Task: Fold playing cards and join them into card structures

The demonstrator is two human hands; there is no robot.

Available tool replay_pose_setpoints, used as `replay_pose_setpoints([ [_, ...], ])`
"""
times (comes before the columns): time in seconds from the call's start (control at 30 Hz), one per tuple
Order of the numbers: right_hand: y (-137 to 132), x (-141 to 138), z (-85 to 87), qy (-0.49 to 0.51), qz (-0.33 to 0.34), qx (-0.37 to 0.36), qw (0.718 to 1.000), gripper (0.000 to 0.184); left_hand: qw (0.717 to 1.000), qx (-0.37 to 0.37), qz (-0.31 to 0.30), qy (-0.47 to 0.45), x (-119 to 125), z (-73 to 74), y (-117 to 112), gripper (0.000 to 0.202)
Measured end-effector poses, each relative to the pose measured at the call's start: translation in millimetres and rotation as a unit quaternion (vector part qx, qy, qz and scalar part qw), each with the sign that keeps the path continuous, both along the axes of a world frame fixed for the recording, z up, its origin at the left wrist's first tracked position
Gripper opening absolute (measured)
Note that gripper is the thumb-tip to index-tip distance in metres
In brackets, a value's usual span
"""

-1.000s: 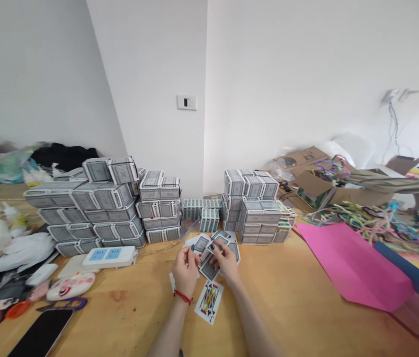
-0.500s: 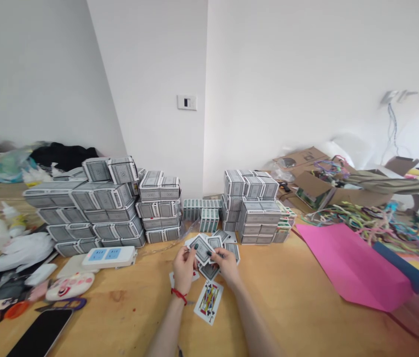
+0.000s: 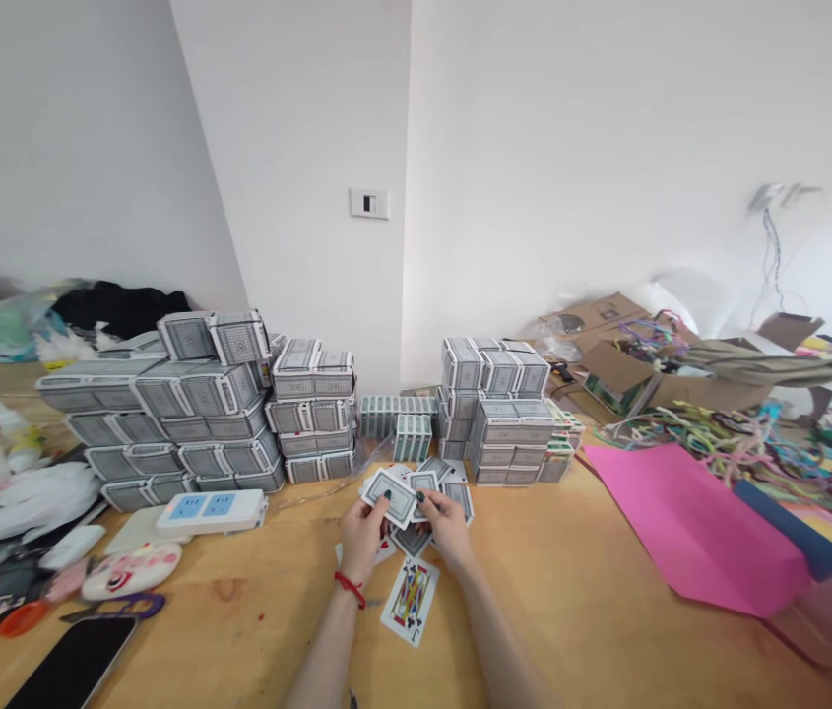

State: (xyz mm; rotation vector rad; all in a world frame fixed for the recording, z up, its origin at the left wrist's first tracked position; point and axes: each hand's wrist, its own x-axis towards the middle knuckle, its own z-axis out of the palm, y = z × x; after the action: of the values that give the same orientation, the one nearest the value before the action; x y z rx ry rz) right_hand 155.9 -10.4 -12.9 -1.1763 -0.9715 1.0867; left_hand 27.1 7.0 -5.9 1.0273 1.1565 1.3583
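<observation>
My left hand (image 3: 360, 537), with a red cord on its wrist, pinches a playing card (image 3: 390, 497) whose grey patterned back faces up. Close beside it, my right hand (image 3: 449, 524) is closed on another playing card (image 3: 424, 482), also back up. Loose cards lie under and around both hands, and one grey-backed card (image 3: 411, 541) shows just below the fingers. A jack of clubs (image 3: 411, 601) rests face up on the wooden table between my forearms. Part of a card with red hearts (image 3: 384, 551) sticks out from beneath my left hand.
Tall stacks of card decks (image 3: 216, 423) stand at the left, with more deck stacks (image 3: 511, 438) right of centre. Small green-white boxes (image 3: 413, 437) sit between them. A power strip (image 3: 213, 511) and phone (image 3: 76, 662) lie left; pink paper (image 3: 696, 522) lies right.
The card in my left hand has turned to lie more level and shifted slightly left, away from the right hand's card. The whole view has drifted a little.
</observation>
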Motion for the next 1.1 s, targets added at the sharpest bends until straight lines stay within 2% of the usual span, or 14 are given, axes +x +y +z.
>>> replay_pose_setpoints([
  [0.2, 2.8, -0.7, -4.0, 0.067, -0.026, 0.029, 0.997, 0.069, 0.999, -0.003, -0.027, -0.027, 0.1, -1.6, -0.2, 0.026],
  [0.27, 3.4, -2.1, -4.4, 0.081, -0.032, 0.034, 0.996, 0.074, 0.999, 0.003, -0.046, -0.027, 1.0, -2.3, -0.9, 0.028],
  [0.37, 3.8, -3.4, -4.4, 0.09, -0.022, 0.042, 0.995, 0.069, 0.998, 0.009, -0.059, 0.002, 2.5, -3.4, -1.7, 0.026],
  [0.5, 4.6, -3.1, -5.5, 0.108, -0.004, 0.03, 0.994, 0.05, 0.996, 0.01, -0.074, 0.055, 3.4, -4.0, -2.3, 0.022],
  [0.67, 6.7, -3.5, -7.5, 0.134, -0.031, 0.003, 0.99, 0.038, 0.993, 0.01, -0.087, 0.077, 3.9, -4.3, -3.6, 0.021],
  [0.8, 5.8, -4.3, -6.6, 0.125, -0.032, 0.011, 0.992, 0.029, 0.991, 0.015, -0.093, 0.096, 4.3, -4.5, -3.8, 0.021],
  [1.0, 0.9, -5.4, -2.1, 0.058, -0.013, 0.014, 0.998, 0.03, 0.985, 0.034, -0.103, 0.136, 4.4, -3.7, -3.6, 0.02],
  [1.1, -0.8, -5.7, 0.6, 0.039, -0.009, 0.015, 0.999, 0.031, 0.978, 0.069, -0.097, 0.17, 4.3, -1.6, -5.2, 0.023],
])
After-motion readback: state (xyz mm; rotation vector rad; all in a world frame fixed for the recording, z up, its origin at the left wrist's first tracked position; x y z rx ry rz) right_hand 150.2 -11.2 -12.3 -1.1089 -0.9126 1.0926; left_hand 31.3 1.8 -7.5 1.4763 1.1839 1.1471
